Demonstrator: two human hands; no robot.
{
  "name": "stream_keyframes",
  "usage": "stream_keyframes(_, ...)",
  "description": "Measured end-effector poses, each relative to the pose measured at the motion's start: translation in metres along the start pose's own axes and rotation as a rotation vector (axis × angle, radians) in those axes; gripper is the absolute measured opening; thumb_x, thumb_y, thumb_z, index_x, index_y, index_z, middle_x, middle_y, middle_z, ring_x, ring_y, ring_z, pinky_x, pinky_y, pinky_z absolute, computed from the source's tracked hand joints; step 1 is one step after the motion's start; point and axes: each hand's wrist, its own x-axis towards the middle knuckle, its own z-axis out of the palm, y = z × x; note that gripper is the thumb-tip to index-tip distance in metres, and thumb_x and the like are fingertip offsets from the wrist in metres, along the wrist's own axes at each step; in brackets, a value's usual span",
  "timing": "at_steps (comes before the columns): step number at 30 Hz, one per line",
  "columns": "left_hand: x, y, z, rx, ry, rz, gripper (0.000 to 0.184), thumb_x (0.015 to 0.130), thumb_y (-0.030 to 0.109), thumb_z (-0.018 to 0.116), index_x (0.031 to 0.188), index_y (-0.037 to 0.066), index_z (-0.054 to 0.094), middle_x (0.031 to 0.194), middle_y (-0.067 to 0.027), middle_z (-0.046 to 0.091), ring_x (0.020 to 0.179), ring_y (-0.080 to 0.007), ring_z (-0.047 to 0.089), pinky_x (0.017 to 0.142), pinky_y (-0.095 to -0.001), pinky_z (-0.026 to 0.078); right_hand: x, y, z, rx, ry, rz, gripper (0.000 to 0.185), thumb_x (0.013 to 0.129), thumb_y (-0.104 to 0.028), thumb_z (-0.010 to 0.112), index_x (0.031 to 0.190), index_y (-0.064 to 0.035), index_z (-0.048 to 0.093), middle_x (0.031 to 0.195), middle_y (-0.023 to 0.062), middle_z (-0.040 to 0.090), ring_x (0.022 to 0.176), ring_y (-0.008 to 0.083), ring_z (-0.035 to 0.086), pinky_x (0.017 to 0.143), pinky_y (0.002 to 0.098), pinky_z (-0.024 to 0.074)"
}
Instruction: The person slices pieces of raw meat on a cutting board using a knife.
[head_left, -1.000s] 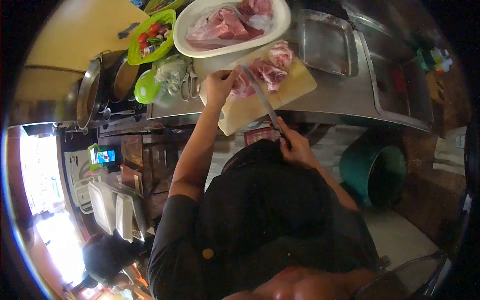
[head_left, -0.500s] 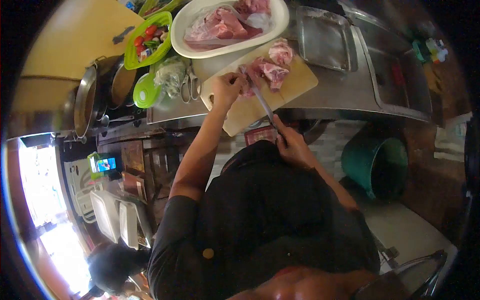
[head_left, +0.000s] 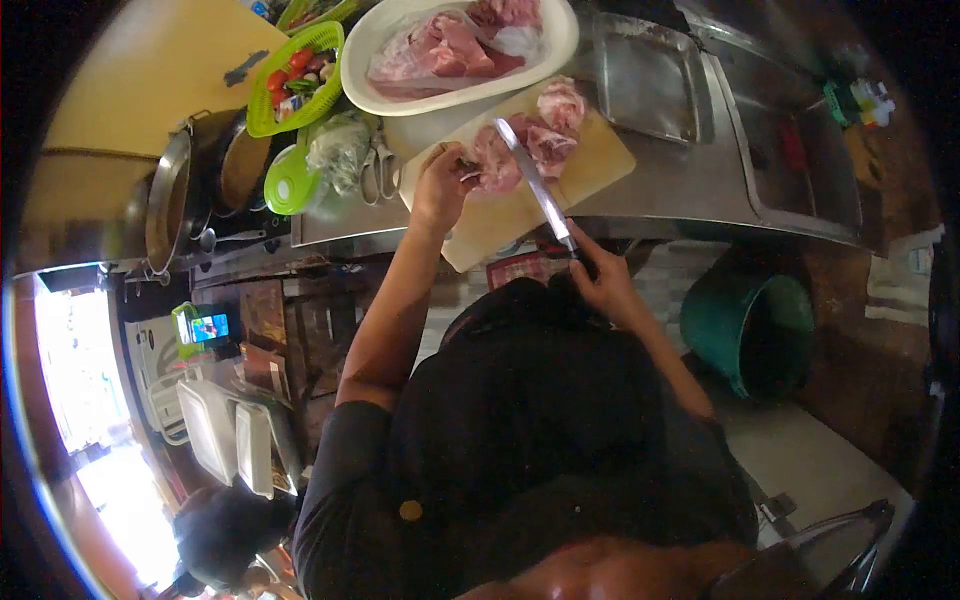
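Note:
My right hand [head_left: 602, 280] is wrapped round the dark handle of a long knife [head_left: 537, 182]. Its blade points up and away, over the raw meat [head_left: 495, 165] on a pale cutting board [head_left: 590, 192]. Curled at the left edge of that meat, my left hand [head_left: 440, 188] pinches it with closed fingers; the exact grip is partly hidden. Two more chunks lie to the right on the board, a darker red piece [head_left: 550, 150] and a paler piece [head_left: 562, 103].
Behind the board stands a white tub [head_left: 560, 62] of bagged meat. Left are a green basket [head_left: 262, 115] of vegetables, a green lid [head_left: 288, 182], scissors [head_left: 372, 178] and pans [head_left: 172, 200]. A metal tray [head_left: 650, 85] and sink [head_left: 790, 195] lie right; a green bin [head_left: 735, 330] stands below.
The knife has drawn back and lifted off the left part of the meat, its blade now more in view. My right hand moved slightly right; my left shifted a little left.

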Motion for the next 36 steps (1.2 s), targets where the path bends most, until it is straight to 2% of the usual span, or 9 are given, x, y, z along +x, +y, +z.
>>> stream_keyframes(3,-0.005,0.016,0.027,0.666,0.262,0.07,0.023,0.085,0.017,0.058,0.097,-0.002,0.057,0.078,-0.0103,0.062,0.072,-0.0275,0.063,0.062,-0.038,0.049,-0.002,0.025,0.007,0.086,0.07,-0.196,0.056,0.083,-0.003,0.057,0.136,-0.0094,0.041,0.122,0.017,0.056,0.112,0.019,0.055,0.092,0.0291,0.042)
stream_keyframes(6,-0.014,0.022,0.04,1.38,0.126,0.317,0.026,0.081,0.018,0.06,0.096,-0.003,0.058,0.078,-0.0181,0.062,0.072,-0.033,0.062,0.067,-0.0409,0.049,-0.007,0.023,-0.003,0.04,0.037,-0.225,0.057,0.082,-0.001,0.057,0.136,-0.0102,0.041,0.124,0.0158,0.055,0.114,0.0223,0.055,0.092,0.0282,0.0411)
stream_keyframes(9,-0.01,0.013,0.04,1.4,0.108,0.437,0.028,0.082,0.021,0.058,0.103,0.003,0.061,0.078,-0.0204,0.064,0.071,-0.0335,0.063,0.066,-0.0412,0.049,-0.012,0.024,-0.008,-0.028,0.008,-0.227,0.057,0.082,-0.001,0.056,0.136,-0.0112,0.041,0.123,0.0162,0.056,0.111,0.0262,0.057,0.091,0.0285,0.0419)
stream_keyframes(12,0.009,0.005,0.024,1.567,-0.167,0.352,0.028,0.084,0.023,0.054,0.104,0.004,0.06,0.084,-0.0212,0.064,0.074,-0.0352,0.062,0.068,-0.0443,0.049,-0.012,0.032,-0.009,-0.028,-0.008,-0.241,0.057,0.082,-0.001,0.055,0.136,-0.0127,0.042,0.12,0.0176,0.057,0.105,0.0269,0.059,0.089,0.0298,0.0436)
stream_keyframes(15,0.004,0.004,0.045,1.77,0.033,0.435,0.024,0.085,0.023,0.051,0.094,0.004,0.063,0.082,-0.0203,0.064,0.075,-0.0353,0.062,0.071,-0.0454,0.048,-0.009,0.039,-0.011,-0.02,-0.031,-0.237,0.057,0.082,-0.001,0.055,0.136,-0.0135,0.042,0.117,0.0191,0.058,0.098,0.0295,0.061,0.086,0.0312,0.0451)
stream_keyframes(24,-0.001,0.023,0.044,1.566,0.023,0.268,0.022,0.073,0.016,0.063,0.086,-0.002,0.065,0.085,-0.0247,0.062,0.075,-0.0395,0.062,0.067,-0.0416,0.05,-0.002,0.043,-0.019,-0.015,0.008,-0.424,0.058,0.082,-0.002,0.054,0.137,-0.0137,0.04,0.111,0.0198,0.059,0.092,0.0325,0.061,0.083,0.0325,0.0462)
stream_keyframes(27,-0.014,0.025,0.048,1.443,0.152,0.299,0.02,0.073,0.016,0.065,0.083,-0.001,0.067,0.079,-0.0222,0.063,0.07,-0.0357,0.063,0.065,-0.0391,0.05,-0.006,0.049,-0.024,-0.024,-0.105,-0.278,0.057,0.082,-0.001,0.053,0.137,-0.0136,0.041,0.109,0.0187,0.06,0.091,0.0318,0.061,0.083,0.0319,0.0461)
stream_keyframes(30,-0.015,0.016,0.038,1.404,0.174,0.471,0.018,0.072,0.015,0.066,0.082,0.0,0.067,0.071,-0.0196,0.064,0.066,-0.0304,0.064,0.064,-0.037,0.051,-0.006,0.052,-0.022,-0.054,-0.084,-0.328,0.058,0.082,-0.002,0.053,0.137,-0.0142,0.041,0.107,0.0181,0.061,0.088,0.0299,0.061,0.08,0.0316,0.0464)
stream_keyframes(36,-0.022,0.005,0.04,1.344,0.29,0.469,0.014,0.072,0.013,0.066,0.08,0.001,0.068,0.065,-0.0153,0.064,0.058,-0.0258,0.064,0.059,-0.0335,0.051,-0.005,0.048,-0.027,-0.03,-0.086,-0.416,0.062,0.081,-0.002,0.055,0.139,-0.0161,0.039,0.094,0.0173,0.061,0.072,0.0261,0.058,0.069,0.0309,0.0471)
